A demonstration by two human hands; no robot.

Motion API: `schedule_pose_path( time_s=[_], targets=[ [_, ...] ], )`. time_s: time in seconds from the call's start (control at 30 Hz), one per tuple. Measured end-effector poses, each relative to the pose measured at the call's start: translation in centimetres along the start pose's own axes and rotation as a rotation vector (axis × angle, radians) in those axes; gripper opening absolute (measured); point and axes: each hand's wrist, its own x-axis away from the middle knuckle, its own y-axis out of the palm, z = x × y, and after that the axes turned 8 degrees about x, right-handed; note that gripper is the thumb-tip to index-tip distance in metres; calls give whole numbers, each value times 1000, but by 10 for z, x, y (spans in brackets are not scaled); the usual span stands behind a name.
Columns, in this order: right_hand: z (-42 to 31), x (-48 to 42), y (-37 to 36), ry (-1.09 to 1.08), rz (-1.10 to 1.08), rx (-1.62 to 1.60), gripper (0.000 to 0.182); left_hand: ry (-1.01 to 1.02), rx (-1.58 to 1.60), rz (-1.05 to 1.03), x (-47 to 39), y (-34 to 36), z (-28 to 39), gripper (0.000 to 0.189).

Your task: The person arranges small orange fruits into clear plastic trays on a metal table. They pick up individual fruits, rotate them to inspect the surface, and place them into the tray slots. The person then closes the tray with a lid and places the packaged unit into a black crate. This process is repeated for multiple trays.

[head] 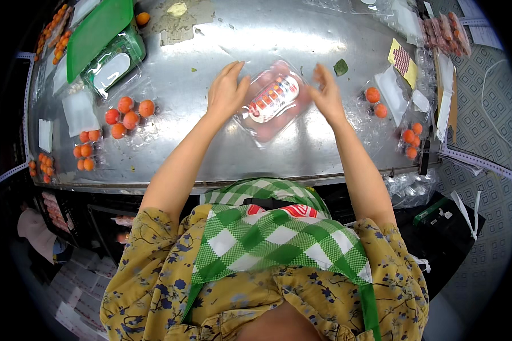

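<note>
A clear plastic clamshell pack (262,132) with reddish round produce inside lies before me on the metal worktop (183,157). It bears a white oval label (275,99) with coloured print, and its outline is slightly blurred. My left hand (226,90) is at the pack's left side, thumb apart from the fingers and close to its edge; whether the thumb touches it is unclear. To the right, my right hand (327,94) is blurred, fingers spread, just off the pack's edge. Neither hand closes around anything.
At the left are a green tray (100,36), a labelled clear pack (116,70) and orange-red round fruits (130,120) in clear plastic. More such fruits (373,95) and a yellow patterned card (402,63) are at the right. A green leaf (341,67) lies past my right hand.
</note>
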Motion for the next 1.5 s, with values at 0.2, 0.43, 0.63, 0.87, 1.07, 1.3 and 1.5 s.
schedule_pose_path(
  time_s=[0.2, 0.43, 0.63, 0.87, 1.07, 1.3, 1.5],
  targets=[
    [-21, 22, 2, -96, 77, 206, 69, -786, 764, -126, 7, -4, 1, 37],
    [-82, 89, 53, -169, -81, 548, 94, -870, 1121, 39, 56, 16, -2, 19],
    [-93, 90, 64, -232, -138, 787, 89, -857, 1235, -4, 84, 30, 6, 17],
    [-88, 89, 50, -325, -141, 826, 74, -806, 1266, 13, 95, 43, 25, 15],
    [-83, 80, 36, -470, -176, 868, 69, -691, 1243, 65, 87, 46, 48, 20],
    [-95, 80, 34, -530, -216, 1054, 64, -720, 1133, 167, 86, 62, 50, 27],
    [-114, 66, 18, -493, -278, 936, 53, -782, 996, 92, 89, 59, 35, 27]
  ],
)
